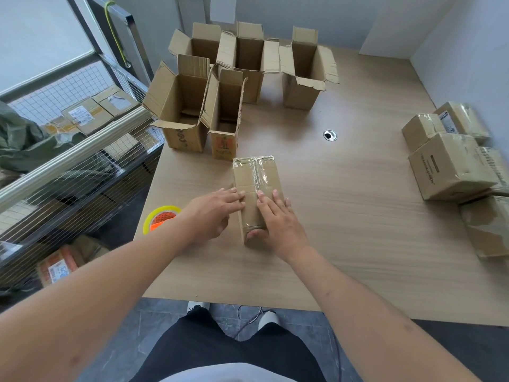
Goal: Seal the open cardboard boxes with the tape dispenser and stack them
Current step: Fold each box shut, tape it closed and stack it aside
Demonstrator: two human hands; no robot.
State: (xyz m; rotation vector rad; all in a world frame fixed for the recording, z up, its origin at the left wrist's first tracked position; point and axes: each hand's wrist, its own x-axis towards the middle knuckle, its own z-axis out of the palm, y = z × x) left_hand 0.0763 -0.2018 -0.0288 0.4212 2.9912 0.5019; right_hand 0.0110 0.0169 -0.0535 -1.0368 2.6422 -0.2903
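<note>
Near the front edge of the light wood-grain bench [344, 216], just left of middle: a narrow closed brown cardboard box [254, 188] lying flat, clear tape along its top seam. Left hand [213, 213] flat on the box's left side, fingers straight and resting on the flap. Right hand [275, 221] pressing down on the top, fingers stretched out along the tape, thumb tucked against the near end. Nothing gripped by either, just pressing.

Just left of the left wrist, by the bench's left edge: a yellow tape roll with an orange core [161, 217], partly hidden behind the arm.

Over on the right edge: a pile of sealed, tape-wrapped brown cardboard boxes [451, 166], some stacked on each other.

Further back, towards the far left corner: a cluster of five open brown cardboard boxes [234, 78] standing upright, flaps sticking up, a few with torn edges. Small round metal cable hole [330, 135] in the bench between them and the sealed pile.
</note>
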